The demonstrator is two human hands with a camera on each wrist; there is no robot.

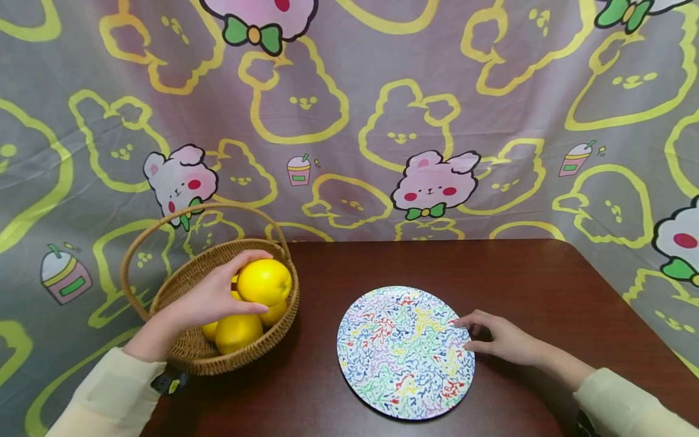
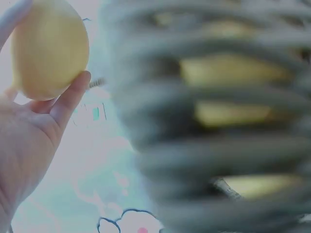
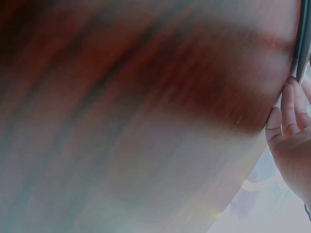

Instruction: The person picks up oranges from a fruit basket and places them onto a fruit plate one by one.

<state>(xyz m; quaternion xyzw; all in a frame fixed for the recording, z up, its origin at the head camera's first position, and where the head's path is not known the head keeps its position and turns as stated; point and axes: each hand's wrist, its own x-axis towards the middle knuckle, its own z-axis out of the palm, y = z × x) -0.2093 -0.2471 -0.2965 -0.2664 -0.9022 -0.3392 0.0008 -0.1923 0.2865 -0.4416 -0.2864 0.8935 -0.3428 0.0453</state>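
Note:
A round yellow citrus fruit (image 1: 264, 282) is in my left hand (image 1: 218, 297), thumb and fingers gripping its sides above the wicker basket (image 1: 240, 362). The left wrist view shows this fruit (image 2: 51, 48) held up beside the woven basket wall (image 2: 146, 111). More yellow fruits (image 1: 238, 334) lie in the basket under it. On the table is a round board (image 1: 404, 358) with a multicoloured squiggle pattern. My right hand (image 1: 502, 338) touches its right rim with its fingertips. In the right wrist view, the right hand's fingers (image 3: 288, 109) reach the dark rim.
The dark red-brown wooden table (image 1: 306, 400) carries everything. A tall looped handle (image 1: 240, 206) arches over the basket. Behind the table hangs a patterned curtain (image 1: 349, 109), which also runs down both sides. A small dark object (image 1: 169, 383) is below the basket, near the left sleeve.

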